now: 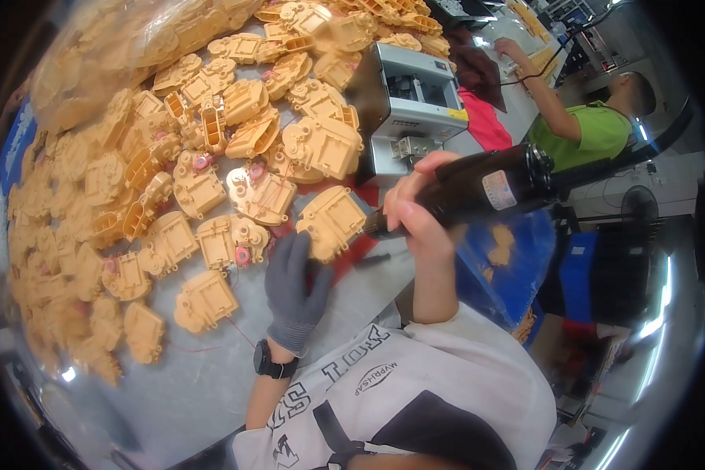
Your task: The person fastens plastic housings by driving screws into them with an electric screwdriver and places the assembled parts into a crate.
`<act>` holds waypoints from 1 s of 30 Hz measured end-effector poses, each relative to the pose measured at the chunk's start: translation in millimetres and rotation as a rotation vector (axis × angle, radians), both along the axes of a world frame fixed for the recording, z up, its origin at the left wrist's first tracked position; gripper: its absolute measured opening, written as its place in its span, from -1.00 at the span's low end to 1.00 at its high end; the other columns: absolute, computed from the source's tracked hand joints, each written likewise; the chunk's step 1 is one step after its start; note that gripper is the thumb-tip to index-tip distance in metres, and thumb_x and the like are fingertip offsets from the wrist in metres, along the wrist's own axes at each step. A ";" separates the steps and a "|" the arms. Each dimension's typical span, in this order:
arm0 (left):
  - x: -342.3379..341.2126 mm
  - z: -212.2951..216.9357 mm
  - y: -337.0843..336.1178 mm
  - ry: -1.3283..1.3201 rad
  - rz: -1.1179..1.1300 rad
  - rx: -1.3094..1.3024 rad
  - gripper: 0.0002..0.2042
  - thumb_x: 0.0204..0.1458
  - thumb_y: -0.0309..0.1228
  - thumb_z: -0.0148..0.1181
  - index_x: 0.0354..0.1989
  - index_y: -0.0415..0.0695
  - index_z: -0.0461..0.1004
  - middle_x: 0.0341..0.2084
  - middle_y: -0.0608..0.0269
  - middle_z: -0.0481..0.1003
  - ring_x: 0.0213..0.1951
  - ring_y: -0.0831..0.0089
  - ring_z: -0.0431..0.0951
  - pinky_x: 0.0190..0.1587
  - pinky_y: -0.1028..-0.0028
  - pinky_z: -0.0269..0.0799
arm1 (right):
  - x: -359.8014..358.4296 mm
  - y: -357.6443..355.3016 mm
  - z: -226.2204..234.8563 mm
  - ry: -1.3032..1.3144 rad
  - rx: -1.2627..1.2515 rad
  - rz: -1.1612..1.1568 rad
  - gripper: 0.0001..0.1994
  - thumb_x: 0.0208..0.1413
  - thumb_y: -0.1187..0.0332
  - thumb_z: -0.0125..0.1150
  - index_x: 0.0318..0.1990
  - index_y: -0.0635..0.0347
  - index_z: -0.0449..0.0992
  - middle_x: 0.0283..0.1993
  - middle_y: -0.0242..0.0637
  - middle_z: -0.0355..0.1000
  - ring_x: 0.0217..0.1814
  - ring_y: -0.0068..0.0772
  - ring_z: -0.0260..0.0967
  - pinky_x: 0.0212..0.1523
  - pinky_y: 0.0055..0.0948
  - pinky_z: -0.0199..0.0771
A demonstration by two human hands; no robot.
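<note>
My left hand (296, 286), in a grey glove with a black watch at the wrist, steadies a yellow-orange plastic housing (333, 222) by its near left edge. In my right hand (421, 223), bare and wrapped around the grip, is a black electric screwdriver (478, 188). It lies tilted, and its narrow nose points left at the housing's right side, touching or very close. The bit's exact contact cannot be made out. Just left of my gloved fingers sits another housing (232, 239) with a small pink-red part on it.
Many similar housings (200, 184) cover the table's left and far side, some under clear plastic (149, 39). A small white-and-black machine (419, 94) stands beyond the screwdriver. Right of my arm hangs a blue plastic-lined bin (486, 274). A person in green (587, 133) works at the far right.
</note>
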State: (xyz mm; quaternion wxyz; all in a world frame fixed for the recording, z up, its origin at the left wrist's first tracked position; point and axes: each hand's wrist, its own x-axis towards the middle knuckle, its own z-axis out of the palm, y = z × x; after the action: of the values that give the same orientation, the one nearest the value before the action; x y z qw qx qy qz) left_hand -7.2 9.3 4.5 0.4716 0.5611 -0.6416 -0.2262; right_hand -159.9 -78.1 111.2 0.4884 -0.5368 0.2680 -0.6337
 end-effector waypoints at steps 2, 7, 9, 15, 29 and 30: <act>0.3 -0.2 -0.5 -0.003 0.002 -0.004 -0.47 -0.18 -0.47 0.17 0.04 -0.26 0.23 -0.08 -0.12 0.30 -0.13 0.00 0.36 -0.13 0.27 0.31 | 1.8 -0.7 -0.8 -0.002 0.005 -0.002 -0.62 -0.17 0.62 0.12 -0.14 0.31 0.19 -0.61 -0.32 0.30 -0.61 -0.58 0.26 -0.54 -0.65 0.26; 1.1 0.5 -3.3 0.001 -0.005 -0.006 -0.48 -0.18 -0.47 0.18 0.04 -0.27 0.23 -0.08 -0.12 0.30 -0.13 0.00 0.36 -0.12 0.25 0.30 | 4.5 -3.6 -2.2 -0.002 0.033 0.000 -0.62 -0.17 0.64 0.12 -0.14 0.31 0.19 -0.61 -0.33 0.30 -0.61 -0.61 0.25 -0.55 -0.67 0.24; 0.5 0.8 -4.6 0.000 -0.003 -0.007 -0.48 -0.18 -0.48 0.18 0.04 -0.27 0.23 -0.08 -0.13 0.30 -0.13 0.00 0.36 -0.12 0.25 0.30 | 5.0 -5.3 -1.2 0.016 0.026 -0.002 -0.63 -0.16 0.64 0.12 -0.15 0.31 0.19 -0.61 -0.34 0.30 -0.61 -0.63 0.24 -0.56 -0.69 0.23; -2.1 2.8 -3.0 0.017 -0.001 0.004 -0.50 -0.17 -0.50 0.17 0.03 -0.28 0.25 -0.10 -0.13 0.32 -0.17 0.00 0.38 -0.15 0.26 0.31 | 4.3 -2.6 -8.0 0.162 0.031 -0.083 -0.59 -0.22 0.65 0.08 -0.15 0.18 0.14 -0.60 -0.32 0.24 -0.65 -0.52 0.22 -0.62 -0.61 0.24; -2.9 0.0 1.4 0.042 0.042 0.089 -0.46 -0.13 -0.46 0.17 0.09 -0.29 0.20 -0.11 -0.06 0.35 -0.38 0.22 0.39 -0.26 0.38 0.32 | 11.6 -9.4 -9.7 0.246 0.106 -0.106 -0.74 -0.23 0.58 0.21 -0.34 0.21 0.30 -0.49 -0.46 0.32 -0.48 -0.72 0.26 -0.45 -0.69 0.25; -3.4 -0.8 -0.2 0.035 0.036 0.078 -0.46 -0.13 -0.46 0.17 0.09 -0.29 0.20 -0.11 -0.06 0.35 -0.38 0.22 0.39 -0.26 0.38 0.32 | 11.3 -9.9 -7.8 0.238 0.096 -0.114 -0.74 -0.23 0.58 0.21 -0.34 0.21 0.30 -0.49 -0.46 0.32 -0.48 -0.72 0.26 -0.45 -0.69 0.25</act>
State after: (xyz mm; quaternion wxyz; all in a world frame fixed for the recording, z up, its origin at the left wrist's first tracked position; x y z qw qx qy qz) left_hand -10.6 9.1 3.7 0.4647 0.5863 -0.6137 -0.2523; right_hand -148.5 -88.0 103.4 0.4416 -0.5682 0.3840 -0.5785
